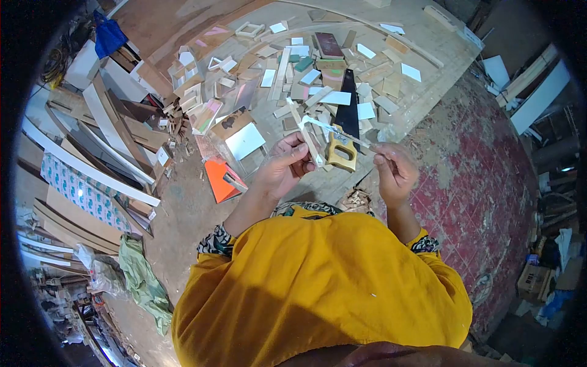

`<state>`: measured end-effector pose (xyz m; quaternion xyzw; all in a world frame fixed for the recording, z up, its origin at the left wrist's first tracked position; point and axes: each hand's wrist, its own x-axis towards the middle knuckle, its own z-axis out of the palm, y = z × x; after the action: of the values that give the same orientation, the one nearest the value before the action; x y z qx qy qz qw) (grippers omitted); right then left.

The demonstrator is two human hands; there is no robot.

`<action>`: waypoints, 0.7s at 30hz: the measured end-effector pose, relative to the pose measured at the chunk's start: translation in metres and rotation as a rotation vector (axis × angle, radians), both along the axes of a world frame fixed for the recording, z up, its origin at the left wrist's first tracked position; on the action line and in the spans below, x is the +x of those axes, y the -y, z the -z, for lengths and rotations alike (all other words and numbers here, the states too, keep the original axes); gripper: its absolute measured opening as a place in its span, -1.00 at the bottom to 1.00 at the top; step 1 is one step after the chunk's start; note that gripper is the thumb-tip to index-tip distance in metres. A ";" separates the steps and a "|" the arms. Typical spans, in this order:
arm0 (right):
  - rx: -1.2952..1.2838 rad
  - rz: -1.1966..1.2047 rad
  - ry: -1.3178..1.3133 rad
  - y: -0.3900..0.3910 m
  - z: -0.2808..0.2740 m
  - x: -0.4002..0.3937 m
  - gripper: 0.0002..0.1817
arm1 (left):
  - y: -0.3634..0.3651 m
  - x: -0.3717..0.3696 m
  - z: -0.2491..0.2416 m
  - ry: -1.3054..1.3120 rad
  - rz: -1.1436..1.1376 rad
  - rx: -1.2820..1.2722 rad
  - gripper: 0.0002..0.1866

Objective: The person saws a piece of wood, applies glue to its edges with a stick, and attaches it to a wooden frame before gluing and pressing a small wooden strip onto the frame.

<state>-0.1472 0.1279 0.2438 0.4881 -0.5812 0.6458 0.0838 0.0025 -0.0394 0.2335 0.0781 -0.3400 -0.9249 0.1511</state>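
My left hand (286, 160) is closed on a narrow pale wood strip (304, 132), which slants up and away from the fingers. White material (318, 124) stretches from the upper part of that strip toward a thin stick (354, 138). The stick's near end is pinched between the fingers of my right hand (394, 171). Between and beyond the hands lies a handsaw with a yellow handle (342, 151) and a dark blade (348, 101).
Many small wood and board offcuts (330, 76) cover the large board (422, 104) ahead. An orange piece (220, 180) lies by the left forearm. Curved boards (92, 162) are stacked at left, a green sack (142, 278) below them. Long panels (541, 98) lean at the right.
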 end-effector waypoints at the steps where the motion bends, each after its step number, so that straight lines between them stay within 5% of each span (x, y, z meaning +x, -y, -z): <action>1: -0.017 -0.010 -0.028 0.000 0.000 -0.001 -0.89 | 0.000 0.000 -0.001 0.005 -0.005 -0.001 -0.74; 14: 0.009 0.020 -0.168 0.003 -0.003 -0.004 -0.90 | 0.001 -0.001 0.002 -0.006 0.023 -0.005 -0.77; 21: 0.089 0.390 -0.081 -0.001 0.009 -0.049 -0.95 | 0.005 0.006 0.014 0.034 -0.016 -0.064 -0.78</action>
<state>-0.1966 0.1285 0.2346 0.3949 -0.6890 0.5708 0.2087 0.0082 -0.0439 0.2195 0.0914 -0.3713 -0.9109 0.1551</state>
